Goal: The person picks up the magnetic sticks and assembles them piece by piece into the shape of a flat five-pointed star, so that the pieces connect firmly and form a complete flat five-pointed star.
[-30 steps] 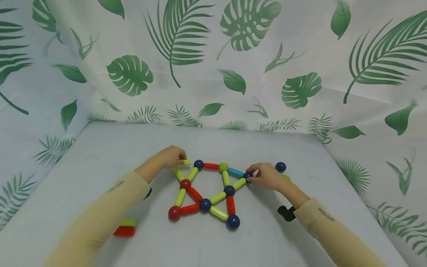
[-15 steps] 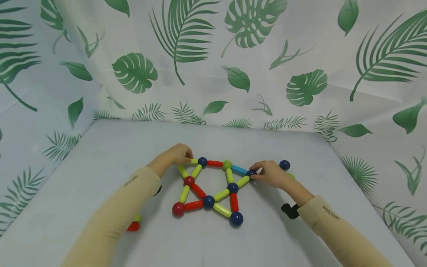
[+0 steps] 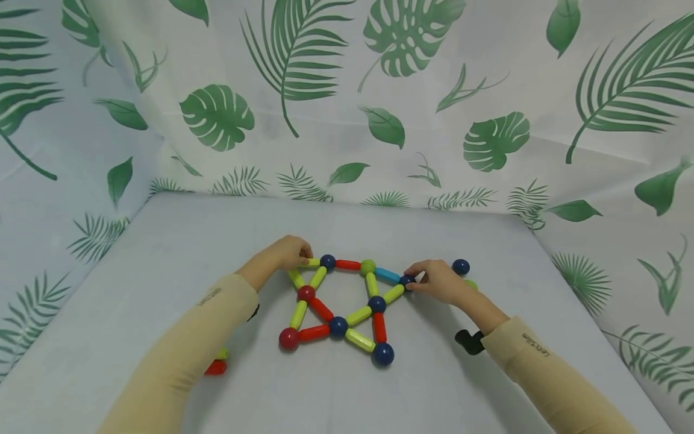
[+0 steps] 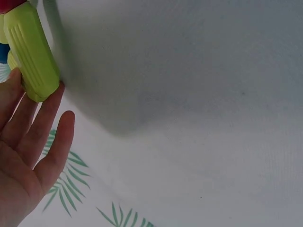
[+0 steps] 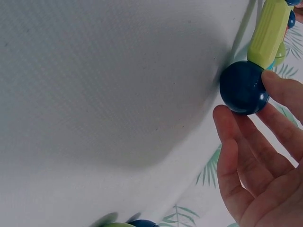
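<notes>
My left hand (image 3: 291,251) pinches a yellow-green magnetic rod (image 3: 312,263) whose right end meets a navy ball (image 3: 328,262) at the top of a flat frame of rods and balls. Beside those fingers, in the left wrist view, a second yellow-green rod (image 4: 32,52) runs up to a red ball (image 4: 12,4). At the frame's right corner, my right hand (image 3: 440,282) grips another navy ball (image 5: 244,87) between thumb and fingers. A yellow-green rod (image 5: 269,33) and a blue rod (image 3: 387,275) join that ball. Red balls (image 3: 289,339) and red rods (image 3: 314,333) form the lower left.
Right of the frame lie a loose navy ball (image 3: 461,266) and a green ball (image 3: 472,284), partly behind my right wrist. A red piece (image 3: 216,367) and a yellow-green piece (image 3: 223,353) lie partly behind my left sleeve. A leaf-patterned cloth (image 3: 325,138) rises behind the white table (image 3: 434,386).
My left hand has moved right, bringing its yellow-green rod from just left of the top navy ball up against it. My right hand keeps its grip on the corner ball. The view shifted slightly.
</notes>
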Motion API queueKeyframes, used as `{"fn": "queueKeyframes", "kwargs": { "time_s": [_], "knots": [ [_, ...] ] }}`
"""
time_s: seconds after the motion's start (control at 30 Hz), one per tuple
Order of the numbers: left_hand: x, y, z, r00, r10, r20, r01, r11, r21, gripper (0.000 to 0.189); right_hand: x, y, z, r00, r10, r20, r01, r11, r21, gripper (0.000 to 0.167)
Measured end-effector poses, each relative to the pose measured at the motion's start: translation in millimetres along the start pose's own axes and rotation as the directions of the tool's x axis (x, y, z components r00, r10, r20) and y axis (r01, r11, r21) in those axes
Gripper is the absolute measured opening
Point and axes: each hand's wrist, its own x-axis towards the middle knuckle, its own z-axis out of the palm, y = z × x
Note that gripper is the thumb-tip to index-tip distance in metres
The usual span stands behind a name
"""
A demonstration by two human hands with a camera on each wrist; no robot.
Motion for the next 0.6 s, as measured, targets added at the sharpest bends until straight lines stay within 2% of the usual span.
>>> {"fn": "queueKeyframes", "kwargs": {
  "time_s": [0.17, 0.27, 0.33, 0.4, 0.47, 0.6],
  "knots": [
    [-4.2, 1.3, -2.6, 1.0, 0.004, -0.01, -0.004, 1.0, 0.013, 0.024, -0.7, 0.8, -0.4, 1.0, -0.007, 0.003, 0.007, 1.0, -0.008, 0.027],
    [-13.9, 7.2, -6.5, 0.999, 0.008, -0.042, -0.005, 0.997, 0.078, 0.028, -0.6, 1.7, -0.6, 1.0, -0.01, 0.005, 0.011, 1.0, -0.013, 0.028],
    [-25.0, 13.7, -7.6, 0.998, 0.017, -0.063, -0.008, 0.99, 0.141, 0.029, -0.7, 1.7, -0.8, 1.0, -0.012, 0.008, 0.012, 1.0, -0.013, 0.028],
    [-39.3, 22.1, -5.4, 0.998, 0.027, -0.059, -0.015, 0.983, 0.185, 0.028, -1.1, 1.4, -1.2, 1.0, -0.016, 0.012, 0.016, 1.0, -0.014, 0.028],
    [-56.2, 30.8, 0.1, 0.999, 0.035, -0.025, -0.029, 0.98, 0.199, 0.031, -1.8, 0.9, -1.6, 1.0, -0.023, 0.016, 0.023, 1.0, -0.014, 0.028],
    [-88.9, 41.4, 17.0, 0.996, 0.018, 0.087, -0.033, 0.984, 0.175, 0.04, -2.4, 1.1, -2.3, 0.999, -0.039, 0.019, 0.04, 0.999, -0.021, 0.029]
  ]
}}
